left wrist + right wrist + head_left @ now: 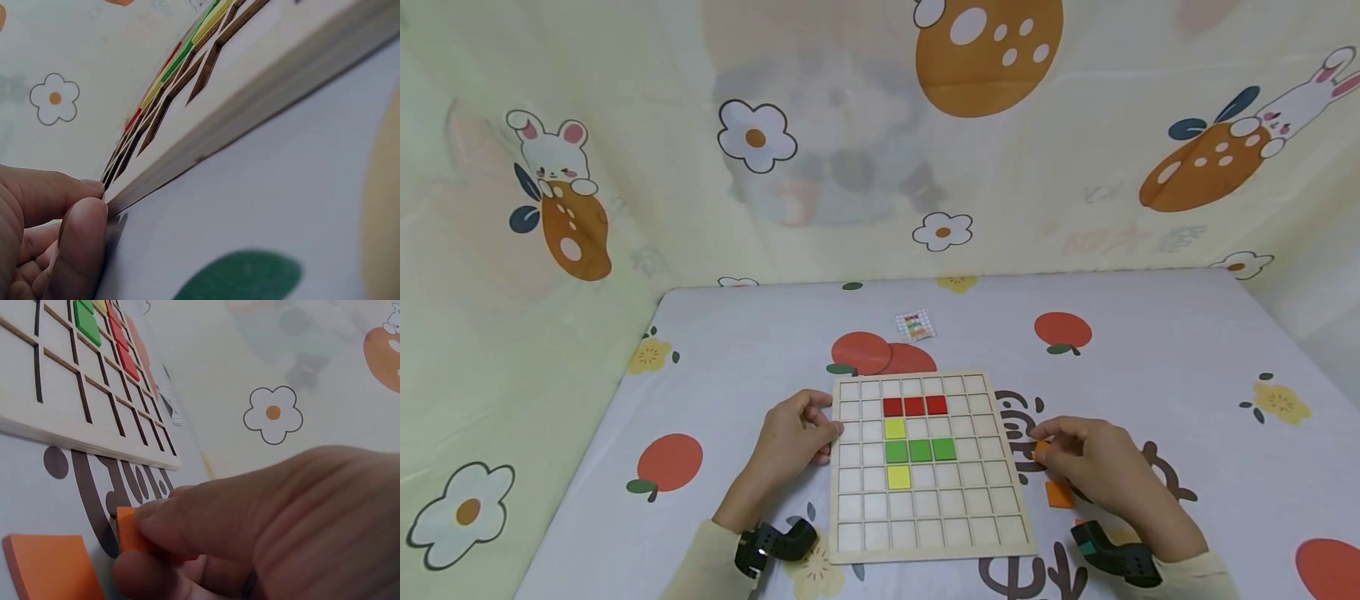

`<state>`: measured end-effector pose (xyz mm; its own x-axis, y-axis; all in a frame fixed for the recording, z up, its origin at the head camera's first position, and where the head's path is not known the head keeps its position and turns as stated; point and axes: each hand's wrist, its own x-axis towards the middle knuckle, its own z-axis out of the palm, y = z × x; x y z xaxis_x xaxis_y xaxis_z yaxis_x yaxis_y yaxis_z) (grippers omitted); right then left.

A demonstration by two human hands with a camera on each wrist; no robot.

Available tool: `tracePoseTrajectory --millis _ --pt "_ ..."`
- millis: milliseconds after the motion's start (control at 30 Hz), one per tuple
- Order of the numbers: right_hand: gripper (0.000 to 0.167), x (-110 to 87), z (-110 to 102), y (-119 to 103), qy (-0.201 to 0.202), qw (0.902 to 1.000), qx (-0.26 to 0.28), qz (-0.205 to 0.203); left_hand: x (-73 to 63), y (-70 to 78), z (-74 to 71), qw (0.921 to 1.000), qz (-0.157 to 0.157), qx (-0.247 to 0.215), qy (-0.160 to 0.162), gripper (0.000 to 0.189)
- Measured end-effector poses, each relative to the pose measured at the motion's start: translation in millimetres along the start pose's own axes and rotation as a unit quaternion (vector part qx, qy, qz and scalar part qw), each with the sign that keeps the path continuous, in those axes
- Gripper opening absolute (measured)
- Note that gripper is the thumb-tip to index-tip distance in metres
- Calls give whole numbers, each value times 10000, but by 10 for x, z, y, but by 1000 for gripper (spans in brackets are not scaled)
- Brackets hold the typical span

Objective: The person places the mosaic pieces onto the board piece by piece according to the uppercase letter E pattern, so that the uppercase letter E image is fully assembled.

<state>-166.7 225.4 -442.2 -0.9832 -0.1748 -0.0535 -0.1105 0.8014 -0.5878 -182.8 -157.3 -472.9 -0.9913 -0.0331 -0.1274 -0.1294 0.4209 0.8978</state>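
Note:
A wooden grid board (932, 553) lies on the table between the two hands. Set in its cells are three red tiles (914, 406), three green tiles (920, 451) and two yellow tiles (898, 477). At the board's left edge, my left hand (792, 433) holds the rim with thumb and fingertips, seen close up in the left wrist view. To the right of the board, my right hand (1097, 462) pinches an orange square tile (128, 528) between thumb and fingers, which partly cover it. Another orange tile (1059, 494) lies on the table just below that hand.
Beyond the board lies a small card (915, 325) printed with a coloured grid. A bit of orange (1079, 523) shows beside the right wrist's black device (1116, 554). The tablecloth (760, 333) has printed fruit and flowers; a patterned curtain (850, 250) hangs behind.

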Motion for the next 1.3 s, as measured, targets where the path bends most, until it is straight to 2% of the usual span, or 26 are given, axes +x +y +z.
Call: tracePoseTrajectory --millis 233,633,933,1133,1300 --pt "23 -2 -15 -2 -207 9993 265 131 -9 15 -11 10000 14 -28 -7 37" --pt "29 -2 -39 -34 -432 9988 -227 96 -2 17 -13 10000 -12 -30 -41 37" --pt "26 8 -18 -86 -570 9964 -407 468 1 24 -21 10000 -43 -48 -73 37" --pt "25 7 -10 -139 -549 9964 -504 396 1 19 -27 10000 -57 -41 -70 38" --pt "26 -9 3 -197 -272 9987 -399 175 7 17 -29 9999 -41 -73 -79 38"
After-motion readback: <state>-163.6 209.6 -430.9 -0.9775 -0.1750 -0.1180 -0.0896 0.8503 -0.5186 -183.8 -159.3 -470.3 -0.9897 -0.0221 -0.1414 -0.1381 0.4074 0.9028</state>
